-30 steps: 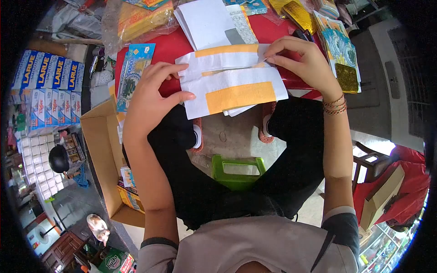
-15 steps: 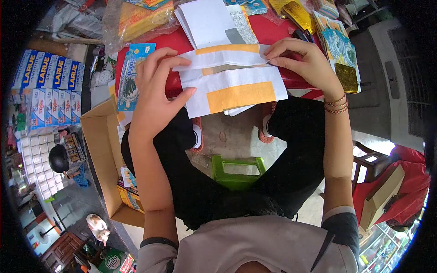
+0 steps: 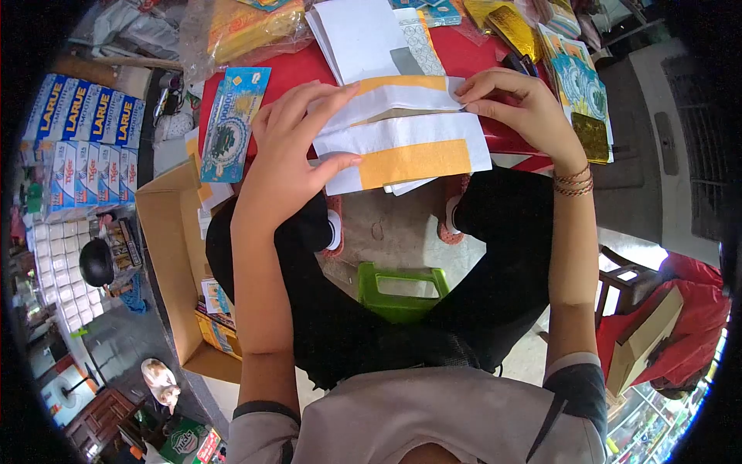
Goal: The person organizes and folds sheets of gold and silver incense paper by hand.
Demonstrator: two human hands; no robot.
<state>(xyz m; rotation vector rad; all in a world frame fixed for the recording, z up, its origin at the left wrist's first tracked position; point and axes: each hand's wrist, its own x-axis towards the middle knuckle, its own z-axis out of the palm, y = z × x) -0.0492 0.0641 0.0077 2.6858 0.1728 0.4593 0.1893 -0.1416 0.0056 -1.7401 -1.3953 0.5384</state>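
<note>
White joss paper (image 3: 413,133) with orange-gold patches lies at the table's near edge, partly overhanging it. Its far side is folded up into a raised flap. My left hand (image 3: 297,147) holds its left side, the index finger over the flap and the thumb on the near part; the other fingers are partly hidden. At the flap's right end, the thumb and fingers of my right hand (image 3: 514,104) pinch the corner. Beyond it a stack of white sheets (image 3: 359,39) rests on the red table (image 3: 297,62). Blue printed joss notes (image 3: 233,124) lie left of my left hand.
A plastic-wrapped yellow pack (image 3: 255,31) sits at the far left, gold foil paper (image 3: 514,31) at the far right. An open cardboard box (image 3: 166,255) stands left of my legs. A green stool (image 3: 402,292) is between my knees. A cat (image 3: 160,383) lies on the floor.
My left hand has shifted right and inward over the paper, its index finger now stretched across the flap. My right hand keeps its pinch. The flap's gap has narrowed at the left.
</note>
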